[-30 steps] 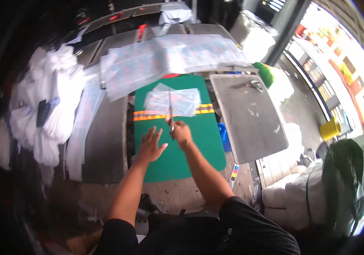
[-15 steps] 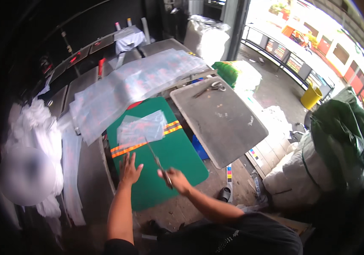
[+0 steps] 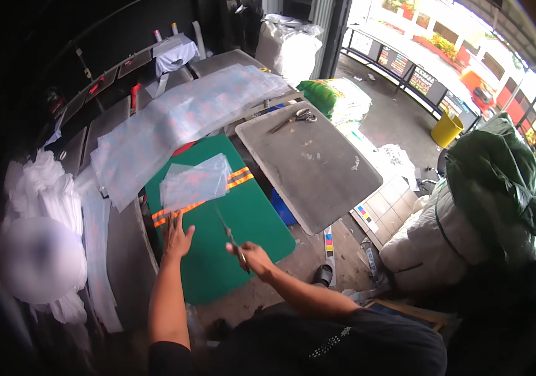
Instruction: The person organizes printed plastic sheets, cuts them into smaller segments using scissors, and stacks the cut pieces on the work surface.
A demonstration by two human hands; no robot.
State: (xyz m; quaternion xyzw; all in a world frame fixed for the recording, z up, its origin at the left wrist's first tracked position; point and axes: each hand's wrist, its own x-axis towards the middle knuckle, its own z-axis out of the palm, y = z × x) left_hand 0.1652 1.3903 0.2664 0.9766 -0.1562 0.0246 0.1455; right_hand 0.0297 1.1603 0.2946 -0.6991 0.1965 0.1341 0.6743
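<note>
My right hand (image 3: pixel 254 258) grips a pair of scissors (image 3: pixel 229 234) by the handles, blades pointing away from me over the green board (image 3: pixel 252 213). My left hand (image 3: pixel 176 238) lies with fingers apart at the board's left side, its fingertips at the orange-and-dark striped band (image 3: pixel 239 178). A loose stack of translucent sheets (image 3: pixel 194 182) lies across that band, just beyond my left fingers. The scissor tips are near the stack's lower right edge; whether they touch it I cannot tell.
Long printed translucent sheets (image 3: pixel 180 122) cover the far tables. A grey board (image 3: pixel 318 169) to the right holds another pair of scissors (image 3: pixel 304 115). White cloth (image 3: pixel 52 207) hangs at left. Large sacks (image 3: pixel 431 232) stand at right, with a yellow bucket (image 3: pixel 447 129) beyond.
The whole view has shifted a little. My left hand has moved slightly forward to the striped band. The scissors, still in my right hand, sit slightly farther right of the sheet stack.
</note>
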